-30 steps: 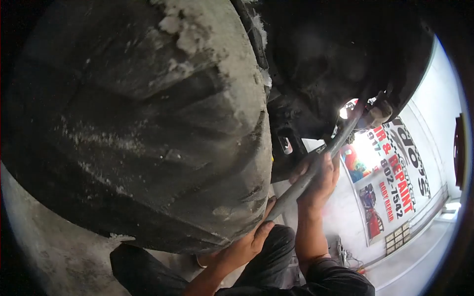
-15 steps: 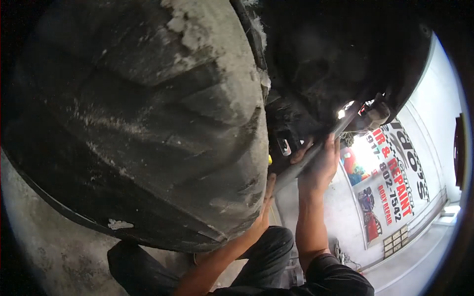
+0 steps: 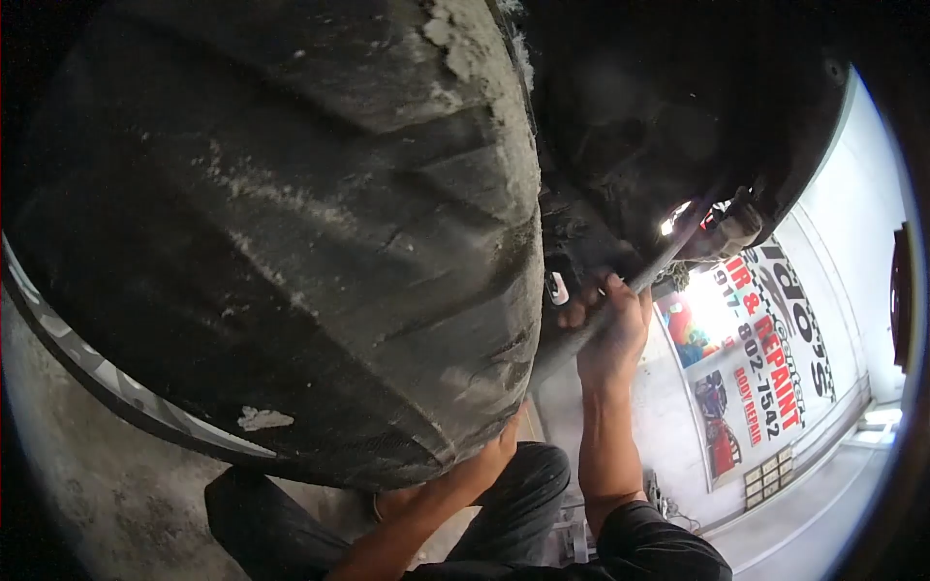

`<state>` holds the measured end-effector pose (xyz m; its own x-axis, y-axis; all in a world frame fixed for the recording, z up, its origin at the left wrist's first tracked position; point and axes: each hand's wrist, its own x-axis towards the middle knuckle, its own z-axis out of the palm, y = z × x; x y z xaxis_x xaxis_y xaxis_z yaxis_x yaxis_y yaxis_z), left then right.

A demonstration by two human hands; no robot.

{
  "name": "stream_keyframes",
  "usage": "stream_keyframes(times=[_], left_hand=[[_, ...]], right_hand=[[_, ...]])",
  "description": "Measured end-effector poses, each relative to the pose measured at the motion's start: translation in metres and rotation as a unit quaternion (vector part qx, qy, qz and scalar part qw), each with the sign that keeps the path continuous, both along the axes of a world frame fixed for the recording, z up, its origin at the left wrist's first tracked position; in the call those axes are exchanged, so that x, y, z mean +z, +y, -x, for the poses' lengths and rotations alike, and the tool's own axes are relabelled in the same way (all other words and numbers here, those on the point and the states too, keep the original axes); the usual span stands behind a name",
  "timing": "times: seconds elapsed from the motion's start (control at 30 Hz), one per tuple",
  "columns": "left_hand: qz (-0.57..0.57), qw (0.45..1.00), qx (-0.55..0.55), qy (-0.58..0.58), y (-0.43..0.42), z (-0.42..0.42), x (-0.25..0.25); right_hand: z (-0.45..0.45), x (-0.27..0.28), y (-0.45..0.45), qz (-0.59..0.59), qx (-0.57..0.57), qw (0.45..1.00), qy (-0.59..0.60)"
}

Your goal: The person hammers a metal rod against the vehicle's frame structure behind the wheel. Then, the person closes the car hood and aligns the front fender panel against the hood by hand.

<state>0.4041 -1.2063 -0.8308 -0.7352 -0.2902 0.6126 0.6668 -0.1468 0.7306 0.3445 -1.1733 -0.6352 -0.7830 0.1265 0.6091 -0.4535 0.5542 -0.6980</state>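
A large, dirt-caked black tyre fills the left and centre of the view. Past it, a dark wheel-arch liner curves overhead. A grey edge strip runs diagonally under the liner, and my right hand is closed around it, thumb side up. My left hand reaches behind the tyre's lower right edge, with its fingers mostly hidden. Some shadowed fingertips show beside the strip, but I cannot tell which hand they belong to. A small light slot shows in the dark plastic close to them.
A printed repair-shop banner hangs on the white wall at right. A lamp-like part sits at the strip's upper end. My bent knees are below the tyre, over the concrete floor.
The tyre appears shifted right and shows more rim at lower left. My right hand has changed its hold on the strip, and my left hand's fingers have slipped further out of sight.
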Motion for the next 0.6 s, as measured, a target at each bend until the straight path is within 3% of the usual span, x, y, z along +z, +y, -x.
stream_keyframes(times=[0.07, 0.13, 0.27, 0.4, 0.5, 0.6], left_hand=[[0.050, 0.997, 0.058, 0.004, 0.007, 0.006, -0.009], [0.073, 0.997, 0.040, -0.001, 0.016, 0.013, -0.015], [0.035, 0.998, -0.040, -0.023, 0.032, 0.026, -0.007], [-0.138, 0.988, -0.059, -0.037, 0.026, 0.049, 0.024], [-0.114, 0.992, 0.025, -0.048, 0.036, 0.068, 0.019], [-0.153, 0.986, -0.043, -0.053, 0.037, 0.078, 0.026]], right_hand=[[-0.001, -0.001, -0.008, 0.073, 0.034, 0.997, -0.023], [0.004, 0.001, -0.006, 0.078, 0.055, 0.995, -0.026], [0.008, 0.009, -0.007, 0.153, 0.109, 0.979, -0.077], [0.021, 0.014, -0.014, 0.137, 0.106, 0.983, -0.067], [0.037, 0.014, -0.016, 0.202, 0.150, 0.966, -0.062], [0.043, 0.013, -0.017, 0.147, 0.136, 0.980, 0.010]])
